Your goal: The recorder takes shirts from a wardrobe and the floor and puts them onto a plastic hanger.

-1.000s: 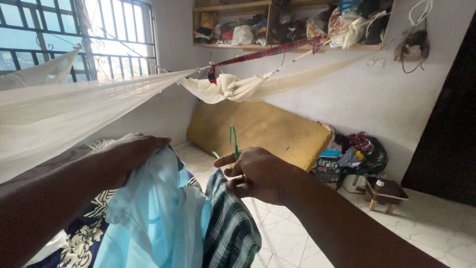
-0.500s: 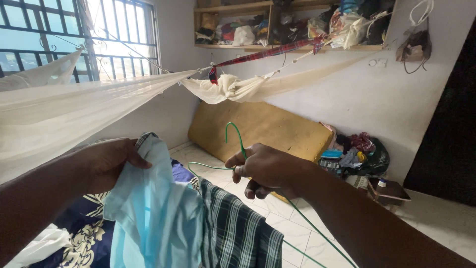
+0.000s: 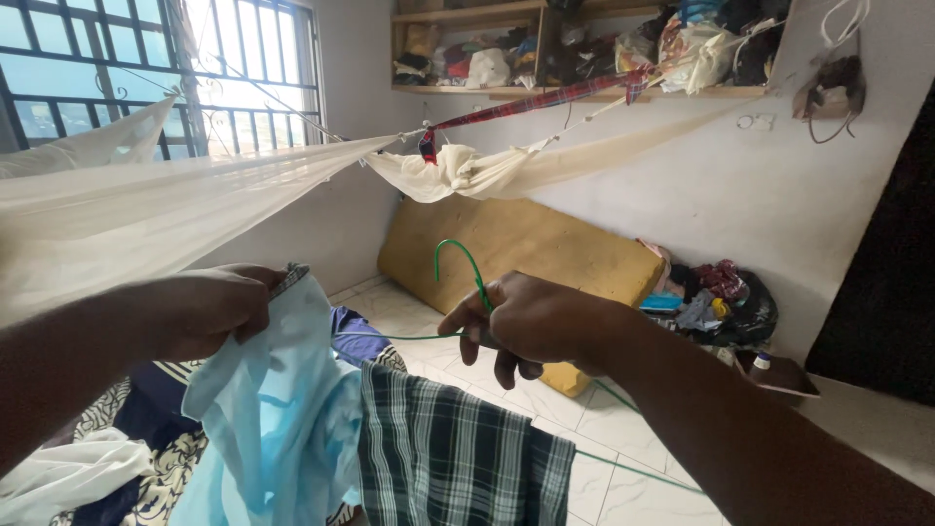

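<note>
At centre, the right hand (image 3: 531, 321), forearm entering from the lower right with its back toward the camera, is clenched around the neck of a green wire hanger (image 3: 466, 265), whose hook rises just above the knuckles. Left of it, the left hand (image 3: 216, 307) is fisted on the upper edge of a light blue garment (image 3: 278, 409), lifting it level with the right hand. Below and between both hands, a dark plaid garment (image 3: 458, 453) hangs down.

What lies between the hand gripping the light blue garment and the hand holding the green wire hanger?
In the head view, only a thin green wire arm of the hanger spans from right hand towards left hand holding the blue garment; dark checked cloth hangs below.
</note>
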